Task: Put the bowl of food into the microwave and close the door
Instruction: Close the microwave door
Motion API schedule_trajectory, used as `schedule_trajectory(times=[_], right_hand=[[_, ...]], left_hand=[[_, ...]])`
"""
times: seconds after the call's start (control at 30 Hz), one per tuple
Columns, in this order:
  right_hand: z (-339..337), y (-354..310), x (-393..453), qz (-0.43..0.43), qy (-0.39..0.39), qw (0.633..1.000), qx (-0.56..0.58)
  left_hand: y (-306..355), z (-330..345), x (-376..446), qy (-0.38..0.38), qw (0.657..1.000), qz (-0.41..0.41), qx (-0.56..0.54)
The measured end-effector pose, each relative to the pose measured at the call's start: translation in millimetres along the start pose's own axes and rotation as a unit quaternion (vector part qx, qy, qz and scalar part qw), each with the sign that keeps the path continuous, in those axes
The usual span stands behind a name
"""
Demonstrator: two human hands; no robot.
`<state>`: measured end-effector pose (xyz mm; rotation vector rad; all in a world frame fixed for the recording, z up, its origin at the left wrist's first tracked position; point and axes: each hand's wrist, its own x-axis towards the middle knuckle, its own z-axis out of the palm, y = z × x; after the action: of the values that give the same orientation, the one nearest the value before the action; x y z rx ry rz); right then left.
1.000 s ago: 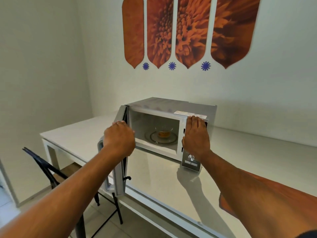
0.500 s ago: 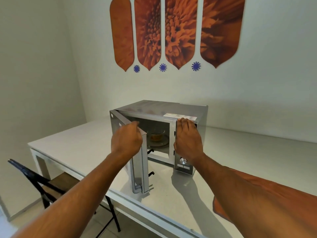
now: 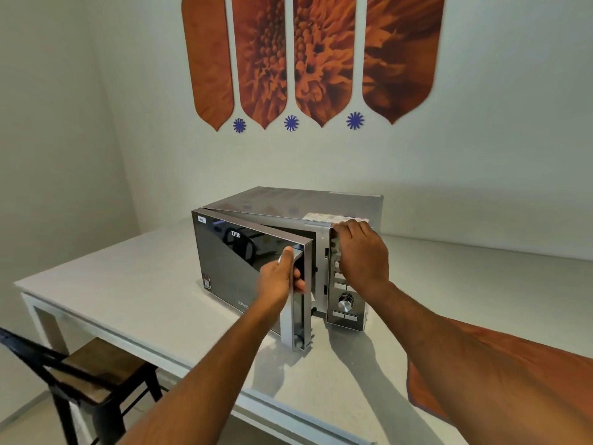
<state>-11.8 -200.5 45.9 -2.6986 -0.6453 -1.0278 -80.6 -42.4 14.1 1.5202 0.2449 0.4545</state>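
Observation:
A silver microwave (image 3: 295, 202) stands on the white table (image 3: 134, 277). Its dark glass door (image 3: 237, 268) is nearly closed, with only a narrow gap left at the handle side. My left hand (image 3: 279, 281) grips the door's free edge by the handle, fingers wrapped round it. My right hand (image 3: 361, 252) lies flat over the upper control panel and top front corner, bracing the oven. The dial and buttons (image 3: 346, 305) show below that hand. The bowl is hidden behind the door.
A dark wooden chair (image 3: 86, 370) stands at the table's near left corner. An orange cloth (image 3: 500, 374) lies on the table at the right, under my right forearm. The wall with orange flower panels runs close behind the microwave.
The door has swung from wide open to almost closed, pushed by my left hand. The bowl on the turntable has gone out of sight behind it. My right hand stays on the panel.

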Motion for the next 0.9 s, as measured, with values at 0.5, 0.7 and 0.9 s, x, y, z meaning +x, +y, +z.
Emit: schedule_trajectory(times=[0.5,0.7,0.9], right_hand=[[14,-12,5,0.070,0.077,0.994,0.026],[21,-13,6,0.083,0.097,0.992,0.026],[30,-13,8,0.088,0.132,0.987,0.027]], left_hand=[[-18,39,46,-0.067,0.996,0.034,-0.045],[-24,50,59,-0.072,0.995,0.048,-0.057],[-28,58,73,-0.088,0.992,0.060,-0.072]])
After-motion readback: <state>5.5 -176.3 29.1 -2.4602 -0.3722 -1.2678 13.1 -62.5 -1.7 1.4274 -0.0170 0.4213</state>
